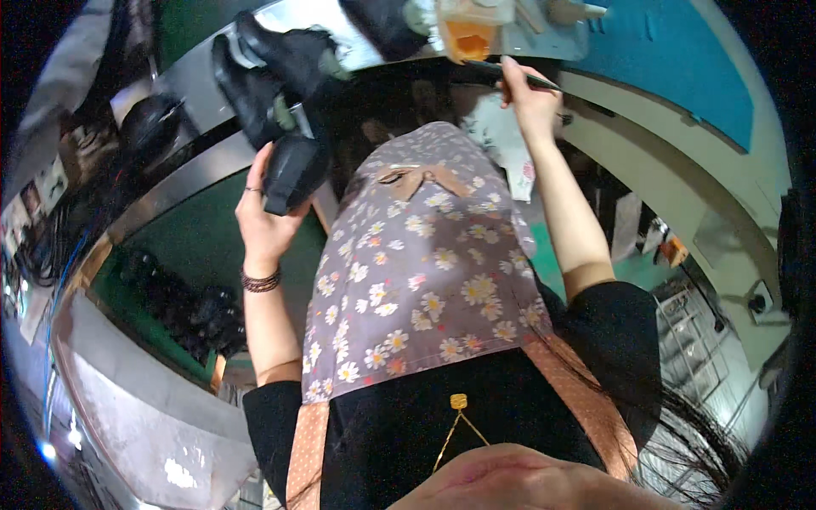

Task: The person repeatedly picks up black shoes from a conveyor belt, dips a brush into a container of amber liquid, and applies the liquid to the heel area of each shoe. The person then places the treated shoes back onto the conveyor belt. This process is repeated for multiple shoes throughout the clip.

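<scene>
In my left hand [265, 223] is a black shoe [297, 172], held up left of my apron with the thumb and fingers around its side. The far end of this shoe overlaps other dark footwear, so its full shape is hard to make out. My right hand [534, 106] pinches a slim dark stick-like tool [542, 82] at the far edge of the workbench. The tool points left, and its other end lies by the bottom of a clear tub [469, 38] with orange contents. Whether the tip is touching the tub, I cannot tell.
Black boots [293, 55] lie on the metal workbench [200, 81] at the far left, with another dark shoe [382, 25] beside the tub. A blue sheet [671, 59] covers the surface at right. Several dark pieces [178, 293] fill a green-lined space at left.
</scene>
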{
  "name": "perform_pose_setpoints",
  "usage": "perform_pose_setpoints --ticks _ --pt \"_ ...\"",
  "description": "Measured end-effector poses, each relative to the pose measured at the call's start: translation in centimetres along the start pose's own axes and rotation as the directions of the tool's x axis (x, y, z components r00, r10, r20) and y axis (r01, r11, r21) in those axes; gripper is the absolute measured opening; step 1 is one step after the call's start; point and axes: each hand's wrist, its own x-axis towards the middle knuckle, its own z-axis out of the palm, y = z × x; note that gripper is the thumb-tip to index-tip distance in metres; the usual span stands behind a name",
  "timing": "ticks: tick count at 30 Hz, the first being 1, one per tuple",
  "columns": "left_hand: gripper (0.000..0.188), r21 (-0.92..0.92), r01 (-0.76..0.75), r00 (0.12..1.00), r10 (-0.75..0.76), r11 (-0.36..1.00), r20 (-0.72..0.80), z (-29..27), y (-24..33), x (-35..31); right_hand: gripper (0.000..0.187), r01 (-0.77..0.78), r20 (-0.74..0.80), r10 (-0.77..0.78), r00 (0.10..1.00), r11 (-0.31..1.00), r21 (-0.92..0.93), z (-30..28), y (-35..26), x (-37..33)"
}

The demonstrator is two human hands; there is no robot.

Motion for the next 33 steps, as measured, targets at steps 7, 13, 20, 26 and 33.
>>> perform_pose_setpoints --ticks 7,13,20,26,33 --pt "0.084 0.544 0.254 0.92 -0.374 0.8 0.119 2.4 -5.0 1.7 0.037 0.182 -0.115 -0.205 0.972 0.966 -0.182 0.5 1.6 3.5" --pt "0.085 0.514 0.282 0.879 -0.433 0.81 0.2 1.6 -8.0 0.8 0.035 0.318 0.086 -0.309 0.947 0.872 -0.373 1.5 3.1 3.7" --pt "0.083 0.544 0.237 0.887 -0.407 0.805 0.216 1.8 -8.6 -0.2 0.034 0.295 0.106 -0.282 0.953 0.801 -0.521 2.1 4.6 2.6" --pt "0.088 0.534 0.208 0.909 -0.363 0.819 0.202 2.3 -9.1 -0.5 0.038 0.322 0.148 -0.288 0.946 0.789 -0.522 2.5 5.2 2.8" --pt "0.086 0.518 0.244 0.896 -0.395 0.82 0.202 1.4 -9.1 -1.4 0.057 0.081 0.041 -0.07 0.997 0.82 -0.567 2.0 5.0 3.8"
